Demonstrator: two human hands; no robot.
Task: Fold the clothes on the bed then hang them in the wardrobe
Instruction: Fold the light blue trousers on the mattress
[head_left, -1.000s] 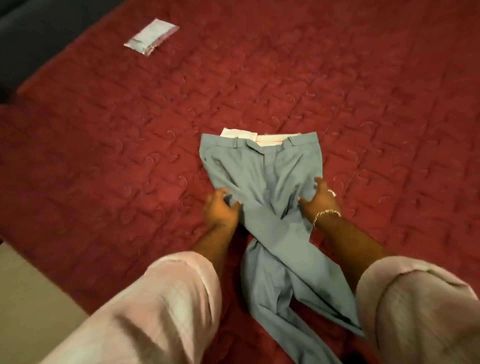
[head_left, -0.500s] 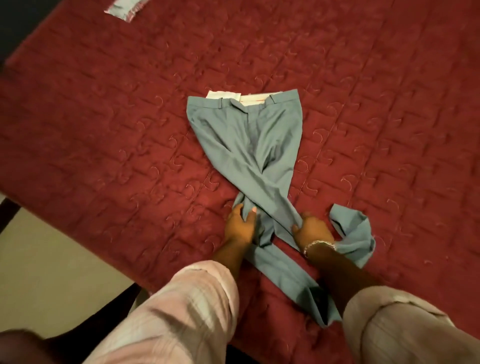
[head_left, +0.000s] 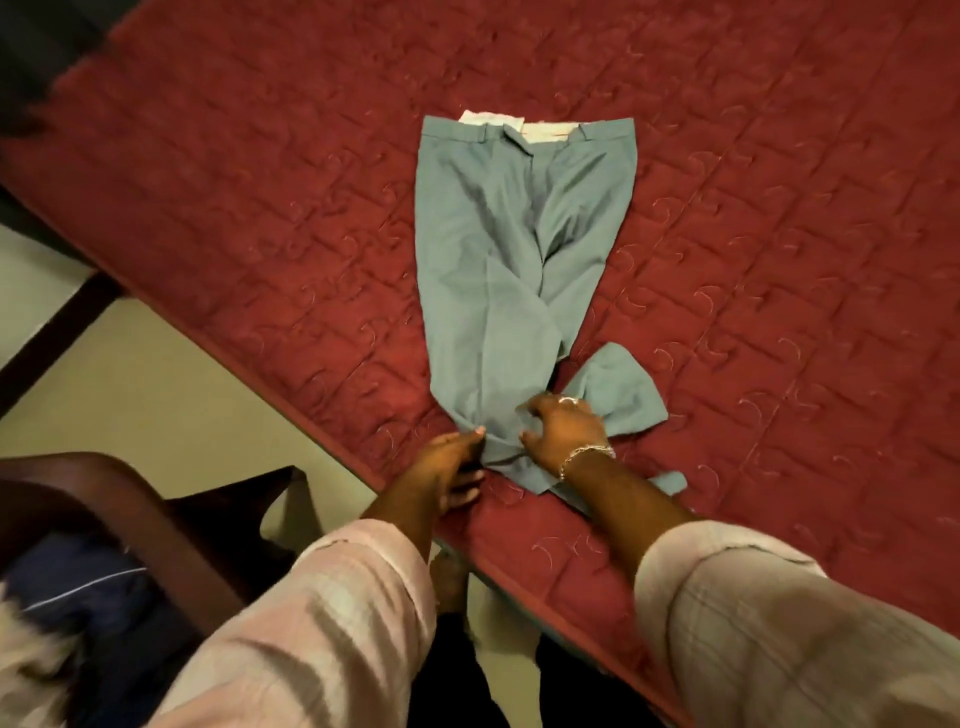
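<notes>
At the lower left of the frame a dark wooden chair (head_left: 171, 525) stands on the pale floor (head_left: 130, 395), close to the bed's (head_left: 260, 171) near edge, which runs as a diagonal from the left side down to the lower right; only a narrow wedge of floor lies between chair and bed. The red quilt is bare across the upper left and the whole right side, so there is open room on both flanks of the trousers (head_left: 514, 249). These grey-blue trousers lie flat in the middle of the frame, long axis nearly vertical, waistband toward the top and legs pointing down toward the near edge, the legs crossing and narrowing low down. The left hand (head_left: 449, 470) rests at the left side of the bunched legs, fingers loosely extended and touching the cloth; whether it grips is unclear. Just right of it the right hand (head_left: 563, 428), with a bracelet (head_left: 584, 457) at the wrist, curls its fingers over the gathered cloth, pinching it. A cuff (head_left: 613, 389) fans out to the right of that hand, and another end pokes out beside the right forearm.
</notes>
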